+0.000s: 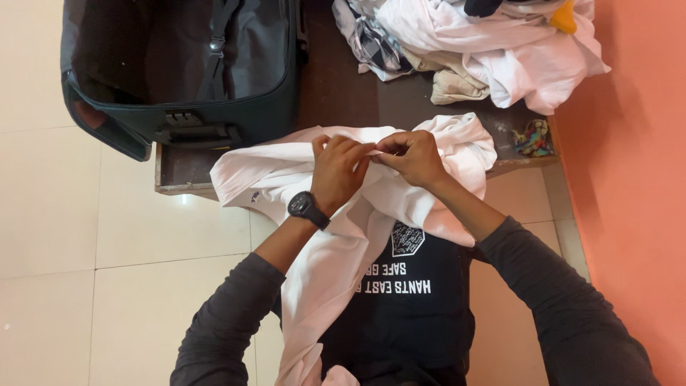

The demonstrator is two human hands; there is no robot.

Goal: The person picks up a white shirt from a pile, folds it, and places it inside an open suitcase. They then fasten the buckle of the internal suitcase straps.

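While both hands pinched the same spot on the white shirt (400, 193), the garment hung between the person's chest and the front edge of the dark bench (336, 93), part of it draped over that edge and a long tail trailing down past the waist. The left hand (339, 171), a black watch (309, 207) on its wrist, was closed narrowly on a fold of the cloth, and the right hand (414, 156) was closed on it too, fingertips meeting the left's. What they gripped within the fold, perhaps a button, could not be made out.

The likeliest slip, in my judgement, was the loose tail dragging onto the tiled floor (86, 214), since nothing held it up. A tug might also have pulled the draped part off the bench.

Room was tight: the open black suitcase (186, 64) took the left end of the bench, a heap of pale clothes (486, 50) the right rear, and the orange wall (629, 179) closed in just beside the right arm. The bare strip between suitcase and heap was narrow.
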